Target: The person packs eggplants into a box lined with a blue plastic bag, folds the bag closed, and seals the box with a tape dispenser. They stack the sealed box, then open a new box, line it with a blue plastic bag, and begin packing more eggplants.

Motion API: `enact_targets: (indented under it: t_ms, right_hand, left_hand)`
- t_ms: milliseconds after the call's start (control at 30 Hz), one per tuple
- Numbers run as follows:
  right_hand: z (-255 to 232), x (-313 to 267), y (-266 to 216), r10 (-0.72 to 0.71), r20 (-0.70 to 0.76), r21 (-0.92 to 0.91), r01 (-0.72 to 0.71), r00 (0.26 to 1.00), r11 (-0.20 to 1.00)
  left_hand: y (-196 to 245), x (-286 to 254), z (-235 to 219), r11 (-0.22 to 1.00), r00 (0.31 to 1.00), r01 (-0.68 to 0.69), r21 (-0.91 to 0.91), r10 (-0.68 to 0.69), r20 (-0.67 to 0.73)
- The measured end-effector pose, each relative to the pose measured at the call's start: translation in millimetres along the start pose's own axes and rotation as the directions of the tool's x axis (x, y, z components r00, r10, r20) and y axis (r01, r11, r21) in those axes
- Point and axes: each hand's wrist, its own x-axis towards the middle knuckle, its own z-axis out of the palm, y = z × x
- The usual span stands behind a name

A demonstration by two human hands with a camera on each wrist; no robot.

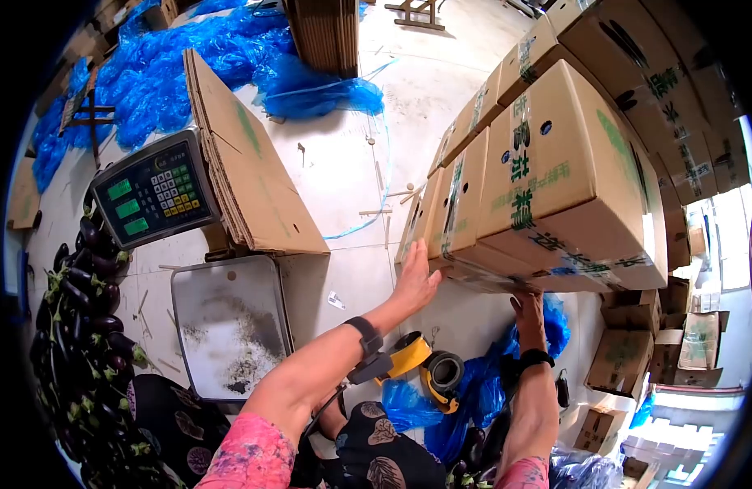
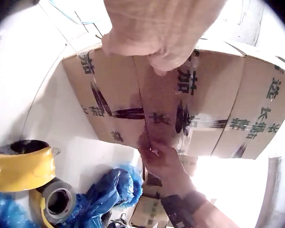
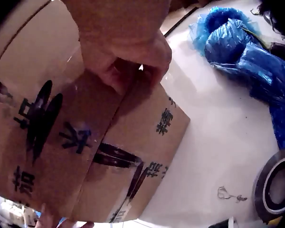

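A long printed cardboard carton (image 1: 547, 171) stands tilted in front of me, green and black lettering and clear tape on its sides. My left hand (image 1: 415, 284) rests on its near left side, fingers fairly straight; in the left wrist view this hand (image 2: 156, 33) covers part of the carton's printed face (image 2: 118, 95). Further right, my right hand (image 1: 529, 318) is at the carton's lower near edge. Seen from the right wrist, the right hand (image 3: 128, 52) has bent fingers and thumb gripping the cardboard (image 3: 99, 109) beside a seam. Some fingertips are hidden.
More cartons (image 1: 669, 90) are stacked behind on the right. Left stand a digital scale (image 1: 156, 191), its metal platform (image 1: 229, 326), flattened cardboard (image 1: 253, 163) and heaped eggplants (image 1: 82, 310). A yellow tape dispenser (image 1: 408, 356) and blue plastic (image 1: 474, 399) lie near my legs.
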Motion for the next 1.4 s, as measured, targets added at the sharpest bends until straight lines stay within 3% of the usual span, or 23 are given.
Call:
enact_targets:
  t_ms: [133,233,367,467,633,800,967,1067,1167,1267,1367,1400]
  right_hand:
    - [10,-5,-1,-0.012,-0.019,0.011,0.012,1.0,1.0]
    - [10,-7,-2,0.006,-0.011,-0.001,-0.006,1.0,1.0]
    - [27,-23,-10,-0.004,0.032,-0.02,0.004,0.999,1.0]
    - [40,-28,-16,-0.004,0.034,-0.053,0.006,0.999,0.999]
    - [37,-11,-4,-0.022,0.031,-0.131,0.026,0.999,0.991]
    - [68,-25,-14,-0.063,-0.015,-0.171,0.059,0.998,0.984]
    - [115,-35,-12,-0.081,-0.053,-0.132,0.073,0.995,0.989]
    - [119,-38,-15,-0.08,-0.064,-0.152,0.069,0.995,0.986]
    - [119,-38,-14,-0.099,-0.043,-0.16,0.091,0.994,0.983]
    - [106,-32,-4,-0.078,-0.016,-0.159,0.075,0.997,0.984]
    - [101,-28,-5,-0.059,0.038,-0.166,0.064,0.998,0.984]
    - [96,-26,1,-0.005,0.016,-0.164,0.007,1.0,0.986]
  left_hand:
    - [6,3,14,0.997,0.996,0.071,0.038,-0.068,-0.062]
    - [-7,22,10,0.984,0.993,-0.056,0.167,0.072,-0.09]
    - [-19,51,9,0.983,0.974,-0.157,0.099,0.17,-0.148]
    - [-10,65,-1,0.986,0.971,-0.163,0.047,0.169,-0.171]
    - [-23,93,-4,0.979,0.968,-0.201,0.022,0.202,-0.151]
    - [-34,119,-23,0.957,0.952,-0.291,0.004,0.289,-0.104]
    - [-43,161,-55,0.965,0.97,-0.204,-0.166,0.222,0.096]
    - [-40,161,-59,0.993,0.985,-0.095,-0.074,0.105,0.136]
    - [-30,153,-66,0.989,0.982,-0.109,-0.1,0.123,0.144]
    - [-58,153,-51,0.983,0.983,-0.165,-0.082,0.171,0.067]
    - [-42,144,-58,0.99,0.985,-0.139,-0.017,0.14,0.102]
    - [-40,136,-55,0.982,0.983,-0.186,0.042,0.185,0.022]
